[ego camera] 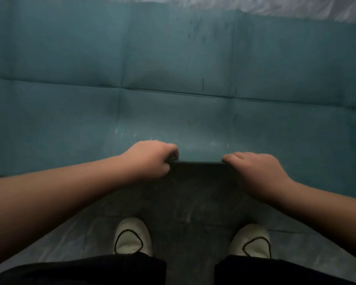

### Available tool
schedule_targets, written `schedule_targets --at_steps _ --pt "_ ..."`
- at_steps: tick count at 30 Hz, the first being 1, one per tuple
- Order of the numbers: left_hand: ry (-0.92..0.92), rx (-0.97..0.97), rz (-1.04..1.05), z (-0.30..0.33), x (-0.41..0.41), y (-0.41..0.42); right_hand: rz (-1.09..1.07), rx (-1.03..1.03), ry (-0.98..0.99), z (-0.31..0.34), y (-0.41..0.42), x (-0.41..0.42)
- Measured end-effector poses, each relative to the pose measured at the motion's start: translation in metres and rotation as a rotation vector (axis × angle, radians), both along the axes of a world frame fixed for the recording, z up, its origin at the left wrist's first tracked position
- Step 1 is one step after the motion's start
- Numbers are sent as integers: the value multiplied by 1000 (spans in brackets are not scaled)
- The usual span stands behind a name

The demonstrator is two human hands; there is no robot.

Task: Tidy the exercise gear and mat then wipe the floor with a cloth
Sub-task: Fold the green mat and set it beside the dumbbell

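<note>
White slippers [132, 236], dark trousers [90, 268]

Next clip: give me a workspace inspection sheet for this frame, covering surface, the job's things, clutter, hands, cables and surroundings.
Surface: dark floor with pale scuffs or streaks, shadowed under the raised mat edge.
Job's things: teal mat, creased into panels, spread across the view; its near edge is lifted off the floor. No cloth or other gear seen.
Clutter: nothing seen.
Hands: left hand and right hand both grip the mat's near edge, fingers curled over it.
Cables: nothing seen.
Surroundings: person's pale shoes on the floor, dark trousers at the bottom; a pale, blurred strip beyond the mat's far edge, cannot tell what.
</note>
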State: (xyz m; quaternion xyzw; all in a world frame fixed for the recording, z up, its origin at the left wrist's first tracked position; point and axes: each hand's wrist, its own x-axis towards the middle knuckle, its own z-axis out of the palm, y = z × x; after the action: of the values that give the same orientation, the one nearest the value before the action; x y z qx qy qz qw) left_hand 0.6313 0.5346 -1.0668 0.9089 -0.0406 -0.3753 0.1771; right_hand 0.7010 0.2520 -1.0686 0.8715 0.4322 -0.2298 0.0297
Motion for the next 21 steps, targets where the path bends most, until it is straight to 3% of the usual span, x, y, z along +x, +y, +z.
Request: schedule_targets --at_steps 3,11,16,21 --pt "-152 20 88 40 15 13 -96 163 -95 36 8 12" --pt "-882 185 68 97 72 41 -99 474 -527 106 42 106" --pt "-1075 273 119 103 132 52 -94 495 -670 107 58 171" --pt "-1113 345 109 82 180 68 -145 386 -694 86 65 213"
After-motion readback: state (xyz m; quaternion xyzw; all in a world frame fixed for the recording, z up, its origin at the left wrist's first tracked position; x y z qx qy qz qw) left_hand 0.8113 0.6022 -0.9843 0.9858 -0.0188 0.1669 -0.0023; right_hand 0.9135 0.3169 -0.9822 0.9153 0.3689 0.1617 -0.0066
